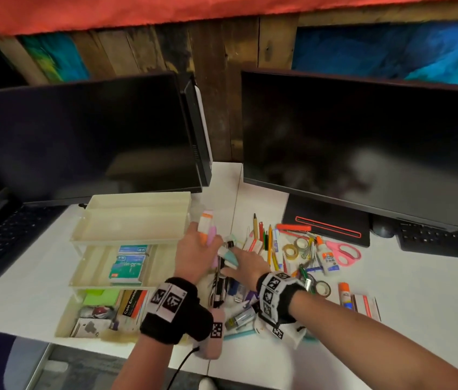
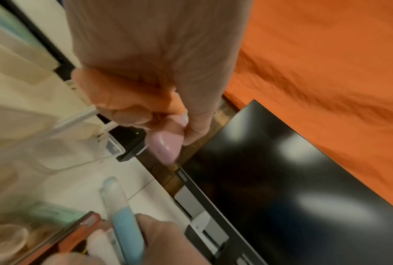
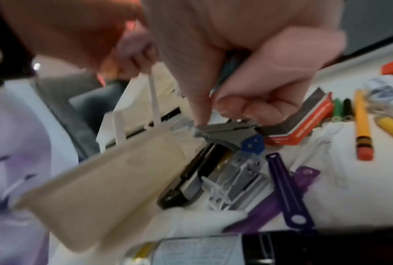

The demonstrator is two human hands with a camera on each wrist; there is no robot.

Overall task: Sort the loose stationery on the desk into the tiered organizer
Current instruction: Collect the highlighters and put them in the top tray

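Note:
The cream tiered organizer (image 1: 126, 240) stands left of centre, its top tier bare, green boxes (image 1: 128, 266) in the middle tier, sticky notes and envelopes in the bottom one. My left hand (image 1: 194, 254) hovers by the organizer's right side, gripping a pink marker (image 1: 211, 235) and an orange-and-white one (image 1: 204, 220); the pink marker's cap (image 2: 166, 145) sticks out past the fingers. Just to its right, my right hand (image 1: 246, 264) holds a teal marker (image 1: 227, 253) over the stationery pile. The right hand's curled fingers (image 3: 247, 62) touch a grey metal tool (image 3: 225, 129).
Loose pencils (image 1: 270, 240), tape rolls (image 1: 289, 251), a glue bottle (image 1: 326, 257), pink scissors (image 1: 343, 251), a glue stick (image 1: 344, 294) and a black stapler (image 1: 219, 285) litter the white desk. Two dark monitors (image 1: 363, 153) stand behind, with keyboards at both sides.

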